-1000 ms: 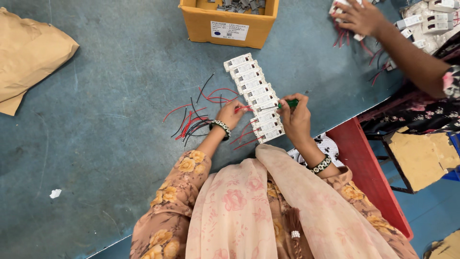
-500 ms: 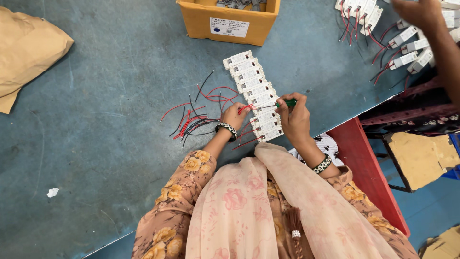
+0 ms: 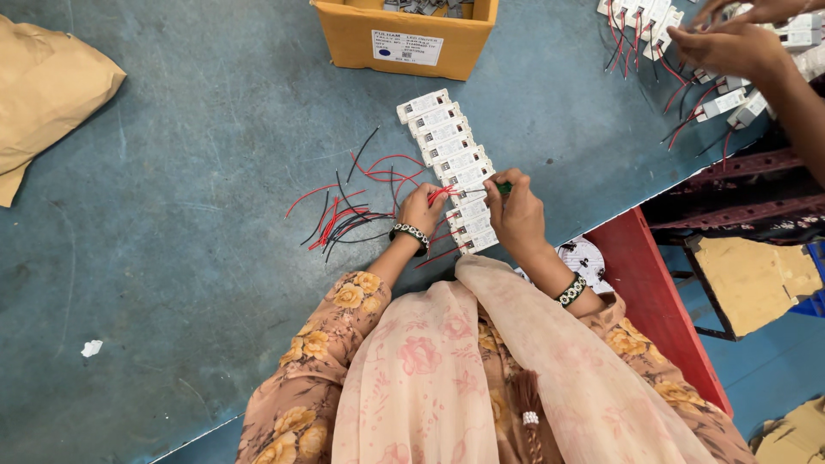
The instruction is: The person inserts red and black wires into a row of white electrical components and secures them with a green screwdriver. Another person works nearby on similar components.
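I see a blue bench (image 3: pixel 172 215). Red and black wires (image 3: pixel 344 215) lie left of a row of white modules (image 3: pixel 447 155). My left hand (image 3: pixel 421 209) pinches a red wire; my right hand (image 3: pixel 516 215) grips a green-handled tool (image 3: pixel 503 186) at the row.

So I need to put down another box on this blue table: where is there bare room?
The widest bare stretch of the blue table lies between the brown paper bag, the loose red and black wires and a white scrap. A smaller gap sits between the orange box and the co-worker's white modules. It is crowded around the row of white modules, the left hand and right hand.
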